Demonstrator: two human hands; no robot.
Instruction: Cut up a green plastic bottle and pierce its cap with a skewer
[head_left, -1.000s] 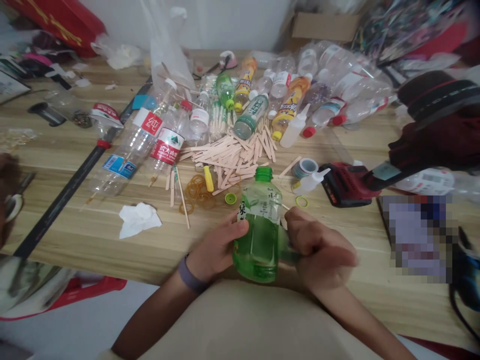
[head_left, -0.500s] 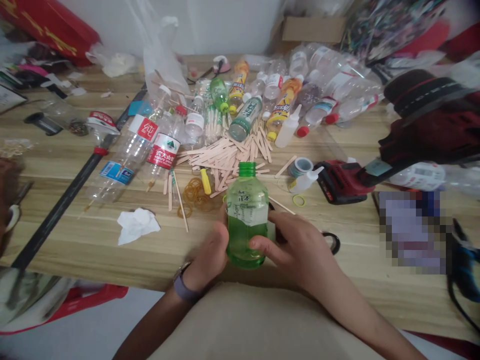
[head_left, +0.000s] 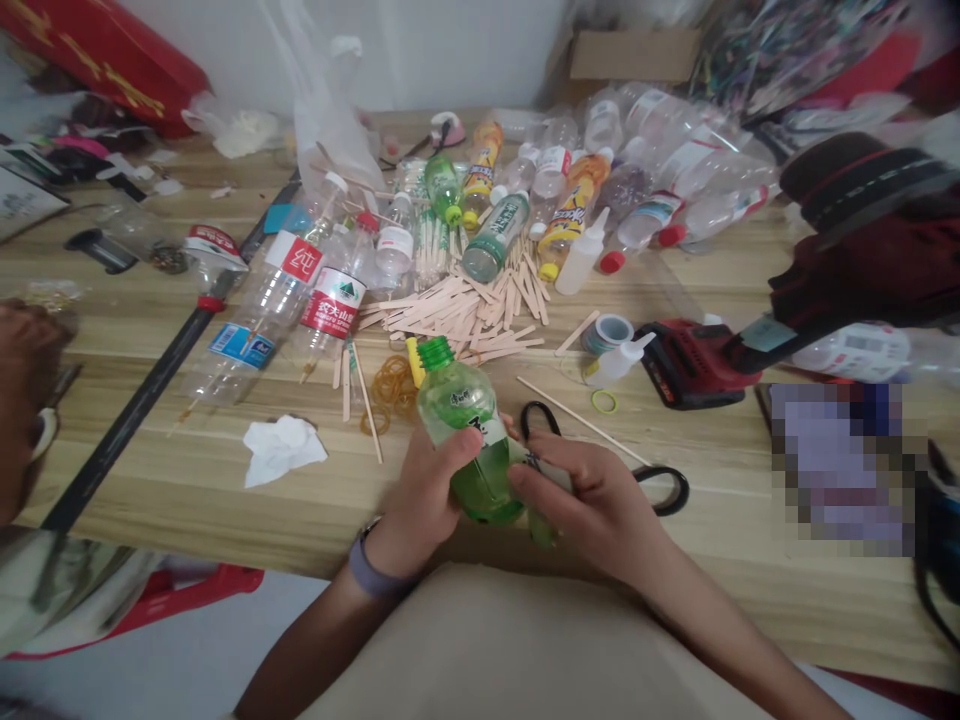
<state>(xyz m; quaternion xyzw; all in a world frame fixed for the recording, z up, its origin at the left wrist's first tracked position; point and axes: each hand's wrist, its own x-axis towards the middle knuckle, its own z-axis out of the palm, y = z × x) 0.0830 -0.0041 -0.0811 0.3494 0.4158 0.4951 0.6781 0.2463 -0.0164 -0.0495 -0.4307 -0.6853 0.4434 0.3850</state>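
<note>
A green plastic bottle [head_left: 457, 400] without a cap tilts to the left in front of my body. My left hand [head_left: 427, 480] is wrapped around its side, thumb pressed on the front. Between the thumb and fingers of my right hand [head_left: 600, 490] is the bottle's label [head_left: 551, 475], a loose part of it standing away from the bottle while the rest still wraps it. Behind my right hand, the black-handled scissors [head_left: 667, 490] lie on the table, their blades hidden.
Wooden sticks [head_left: 442, 310], rubber bands [head_left: 394, 385] and several plastic bottles [head_left: 570, 215] lie beyond my hands. A crumpled tissue [head_left: 283, 450] is at left, a red and black power tool [head_left: 697, 360] at right. Another person's hand [head_left: 22, 380] shows at the far left edge.
The bottle has gone from upright to tilted left, and its label has come partly away, pulled to the right by my right hand. My left thumb now presses the bottle's front.
</note>
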